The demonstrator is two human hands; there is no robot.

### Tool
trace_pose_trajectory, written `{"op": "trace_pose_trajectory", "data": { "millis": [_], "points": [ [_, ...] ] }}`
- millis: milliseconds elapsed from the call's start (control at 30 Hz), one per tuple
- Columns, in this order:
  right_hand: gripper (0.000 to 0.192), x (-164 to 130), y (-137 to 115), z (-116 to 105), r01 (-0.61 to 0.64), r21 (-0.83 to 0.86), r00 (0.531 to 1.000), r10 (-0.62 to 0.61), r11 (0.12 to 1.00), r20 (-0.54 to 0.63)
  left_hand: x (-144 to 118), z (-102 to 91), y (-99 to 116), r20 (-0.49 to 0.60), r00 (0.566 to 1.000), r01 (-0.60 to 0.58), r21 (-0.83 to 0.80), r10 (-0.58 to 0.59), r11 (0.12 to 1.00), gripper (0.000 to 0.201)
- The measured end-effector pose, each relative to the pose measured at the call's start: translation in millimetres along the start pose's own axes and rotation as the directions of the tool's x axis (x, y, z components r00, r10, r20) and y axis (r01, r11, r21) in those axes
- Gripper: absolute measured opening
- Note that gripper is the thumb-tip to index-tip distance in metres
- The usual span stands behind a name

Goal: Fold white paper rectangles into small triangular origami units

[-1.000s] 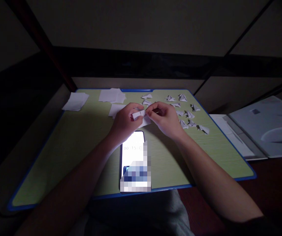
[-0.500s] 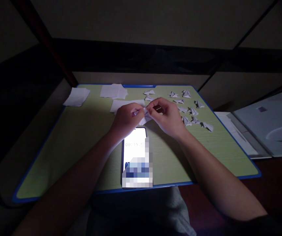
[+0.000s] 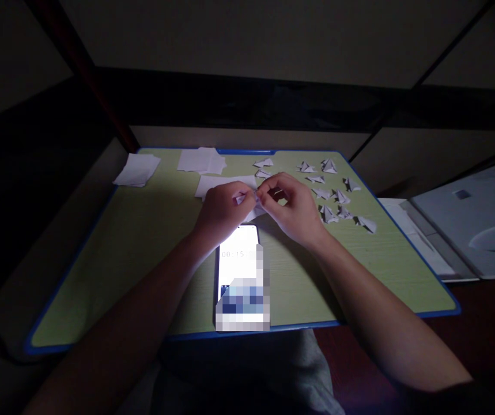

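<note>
Left hand [image 3: 221,210]: centre of frame, grip pinched on the left end of a small piece of paper [image 3: 251,203].
Right hand [image 3: 293,207]: just right of the left hand, fingertips clamped on the right end of the same piece of paper.
Piece of paper: white, partly folded, held between both hands just above the tabletop [image 3: 135,253], directly above the top edge of the phone; exact fold shape too dim to tell.
Phone [image 3: 238,271]: flat on the tabletop, lower centre of frame, between the two forearms, screen lit, lower part blurred.
Tabletop: pale green surface with a blue rim, filling the middle of the frame.
Folded paper pieces [image 3: 333,193]: scattered group, right of centre and upper right of the tabletop, lying apart from one another, near the right hand.
Flat sheet [image 3: 216,184]: on the tabletop just behind the left hand, partly covered by it.
Paper stack [image 3: 201,160]: upper centre of the tabletop, at the far rim.
Second paper stack [image 3: 137,170]: upper left corner of the tabletop, overlapping the rim.
Grey folder [image 3: 467,225]: right edge of frame, beside the tabletop.
</note>
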State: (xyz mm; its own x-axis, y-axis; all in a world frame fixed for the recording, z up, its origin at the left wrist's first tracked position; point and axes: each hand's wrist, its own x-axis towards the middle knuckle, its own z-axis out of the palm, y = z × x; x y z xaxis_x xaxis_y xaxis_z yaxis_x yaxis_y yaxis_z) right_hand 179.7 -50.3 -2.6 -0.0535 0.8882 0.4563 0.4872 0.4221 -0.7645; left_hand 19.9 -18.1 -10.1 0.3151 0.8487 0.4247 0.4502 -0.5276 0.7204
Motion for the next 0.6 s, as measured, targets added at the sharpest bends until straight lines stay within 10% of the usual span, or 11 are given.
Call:
{"op": "trace_pose_trajectory", "data": {
  "millis": [600],
  "points": [
    [0.01, 1.4, 3.8, 1.8, -0.003, 0.199, 0.999, 0.01, 0.98, -0.034, 1.5, -3.9, 10.2, 0.115, 0.993, 0.066, -0.234, -0.04, 0.97, 0.022]
  ]
}}
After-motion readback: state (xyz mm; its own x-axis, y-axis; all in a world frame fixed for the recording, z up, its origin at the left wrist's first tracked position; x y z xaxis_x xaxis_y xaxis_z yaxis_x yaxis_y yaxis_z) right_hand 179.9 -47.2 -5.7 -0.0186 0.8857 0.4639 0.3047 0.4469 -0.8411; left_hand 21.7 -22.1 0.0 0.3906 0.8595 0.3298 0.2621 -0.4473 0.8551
